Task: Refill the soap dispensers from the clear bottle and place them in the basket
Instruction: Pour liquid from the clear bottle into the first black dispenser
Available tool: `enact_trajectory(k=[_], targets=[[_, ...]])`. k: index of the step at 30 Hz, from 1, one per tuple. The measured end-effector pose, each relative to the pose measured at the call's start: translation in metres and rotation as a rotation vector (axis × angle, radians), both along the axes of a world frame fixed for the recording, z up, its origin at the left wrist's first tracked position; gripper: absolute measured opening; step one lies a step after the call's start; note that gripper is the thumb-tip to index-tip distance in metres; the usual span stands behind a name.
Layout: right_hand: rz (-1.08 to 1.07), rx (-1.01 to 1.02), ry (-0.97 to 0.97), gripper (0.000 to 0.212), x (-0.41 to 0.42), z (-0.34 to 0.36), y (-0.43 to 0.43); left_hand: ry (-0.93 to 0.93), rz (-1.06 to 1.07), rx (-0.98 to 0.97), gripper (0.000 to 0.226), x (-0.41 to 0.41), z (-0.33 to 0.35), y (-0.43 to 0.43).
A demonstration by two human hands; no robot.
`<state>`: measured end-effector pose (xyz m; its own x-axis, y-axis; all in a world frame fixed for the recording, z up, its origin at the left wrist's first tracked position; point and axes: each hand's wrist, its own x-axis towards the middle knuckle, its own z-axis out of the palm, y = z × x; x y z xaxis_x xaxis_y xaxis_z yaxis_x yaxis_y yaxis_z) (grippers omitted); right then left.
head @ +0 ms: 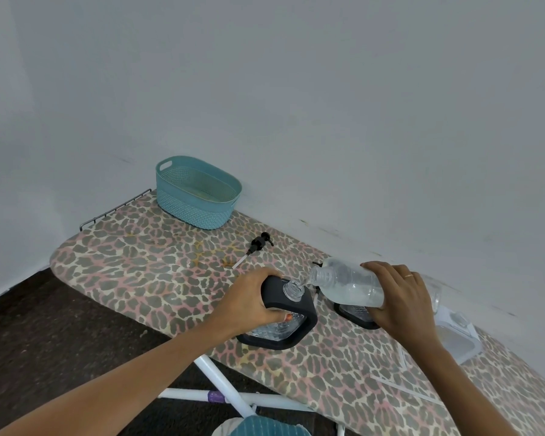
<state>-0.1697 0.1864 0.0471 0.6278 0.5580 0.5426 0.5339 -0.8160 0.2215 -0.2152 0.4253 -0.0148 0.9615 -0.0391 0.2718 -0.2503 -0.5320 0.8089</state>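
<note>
Ironing board [139,272] w/ teal basket [199,196] far left, empty; clear bottle [350,286] in R hand [403,297], fingers clamped, long axis near-level, mouth just right of dispenser [283,313] neck, L hand [252,297] wrapped round it.

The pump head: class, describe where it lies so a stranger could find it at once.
Start at the teal basket at the far end of the leopard-print ironing board. Just nearer lies the pump head. It is black with a thin tube, loose on the cover, attached to no dispenser.
</note>
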Motion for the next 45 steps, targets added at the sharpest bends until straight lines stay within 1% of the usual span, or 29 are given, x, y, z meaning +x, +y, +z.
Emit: enact_trajectory(k=[3, 23, 45], targets=[[-0.008, -0.003, 0.008, 0.044, 0.0006, 0.0003, 0.0001, 0.006, -0.006, -0.011, 0.054, 0.0001, -0.0003, -0.0003], [-0.011, -0.005, 0.009, 0.044, 0.0, 0.0025, -0.0031, 0.043, -0.02, -0.073, 0.06, -0.0007, 0.0003, -0.0049], [0.002, -0.005, -0.009, 0.044, -0.0029, 0.0067, -0.0039, 0.043, -0.031, -0.097, 0.058, 0.0011, -0.0028, -0.0084]])
